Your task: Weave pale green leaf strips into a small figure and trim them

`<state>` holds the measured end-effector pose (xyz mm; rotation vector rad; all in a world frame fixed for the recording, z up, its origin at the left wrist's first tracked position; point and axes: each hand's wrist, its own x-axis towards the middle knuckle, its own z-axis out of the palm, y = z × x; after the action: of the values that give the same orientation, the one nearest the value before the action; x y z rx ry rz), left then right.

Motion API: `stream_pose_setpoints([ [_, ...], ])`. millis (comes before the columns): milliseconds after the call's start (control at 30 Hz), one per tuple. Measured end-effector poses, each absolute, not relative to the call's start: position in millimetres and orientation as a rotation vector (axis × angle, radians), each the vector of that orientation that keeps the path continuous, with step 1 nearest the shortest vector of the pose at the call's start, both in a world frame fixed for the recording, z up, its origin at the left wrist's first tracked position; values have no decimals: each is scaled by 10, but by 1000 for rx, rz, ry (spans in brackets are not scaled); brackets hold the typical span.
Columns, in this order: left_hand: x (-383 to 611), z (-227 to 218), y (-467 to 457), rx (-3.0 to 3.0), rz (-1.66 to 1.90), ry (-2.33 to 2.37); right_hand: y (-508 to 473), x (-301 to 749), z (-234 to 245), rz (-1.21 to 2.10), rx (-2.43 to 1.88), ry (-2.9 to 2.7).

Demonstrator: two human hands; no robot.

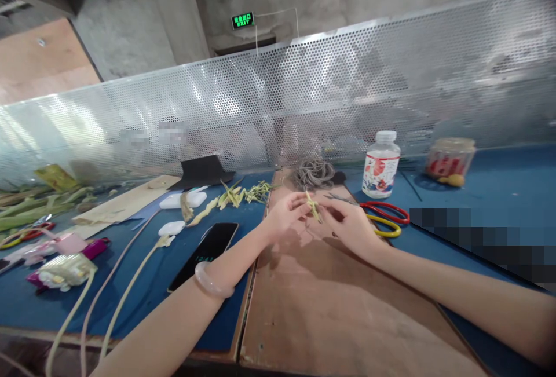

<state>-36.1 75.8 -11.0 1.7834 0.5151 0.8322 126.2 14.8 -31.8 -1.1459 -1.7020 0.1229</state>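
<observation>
Above the bare wooden board (299, 307), a small yellow-green piece of folded strips (313, 208) sits between my two hands; its exact kind is too small to tell. My left hand (286, 215), with a pale bangle on the wrist, pinches it from the left. From the right, my right hand (350, 226) has its fingertips closed at the piece's other side. Scissors (386, 218) with red and yellow handles lie just beyond my right hand, their blades partly hidden behind it. A tangled coil of grey cord or wire (313, 174) rests behind my hands.
Left of the board are a phone (206, 252), white plugs with cables (171, 228), similar yellow-green strip pieces (232, 196) and husk-like leaves (37, 206). A labelled bottle (382, 168) and a jar (450, 160) stand right. A perforated metal screen (243, 99) closes the back.
</observation>
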Motion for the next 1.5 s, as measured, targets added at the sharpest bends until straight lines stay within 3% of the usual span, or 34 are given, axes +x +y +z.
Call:
stream_pose_setpoints([
  [967, -346, -141, 774, 1456, 703, 360, 109, 1236, -313, 153, -1049, -1621],
  [1500, -333, -155, 783, 1414, 691, 365, 89, 1212, -331, 330, -1035, -1579],
])
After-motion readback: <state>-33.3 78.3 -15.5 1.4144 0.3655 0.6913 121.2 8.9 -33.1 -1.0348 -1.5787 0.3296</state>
